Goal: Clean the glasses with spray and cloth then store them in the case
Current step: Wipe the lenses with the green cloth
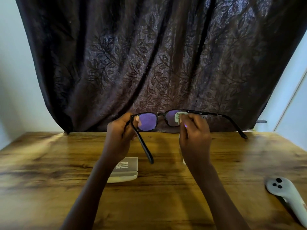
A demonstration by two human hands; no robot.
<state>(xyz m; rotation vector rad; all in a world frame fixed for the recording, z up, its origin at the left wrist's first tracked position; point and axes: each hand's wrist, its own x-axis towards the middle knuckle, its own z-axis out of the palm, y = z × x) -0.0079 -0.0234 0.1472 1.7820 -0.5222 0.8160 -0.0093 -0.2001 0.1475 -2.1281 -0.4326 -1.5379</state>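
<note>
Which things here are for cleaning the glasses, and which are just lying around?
For the job: glasses, cloth, case, left hand, right hand.
Just there: grey controller, curtain, table. No spray bottle shows.

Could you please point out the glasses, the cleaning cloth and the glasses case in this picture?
glasses (147,121): head view, on the purple-tinted lens beside the left hand.
cleaning cloth (178,117): head view, on the pale fold pressed against the other lens.
glasses case (127,165): head view, on its printed lid.
</note>
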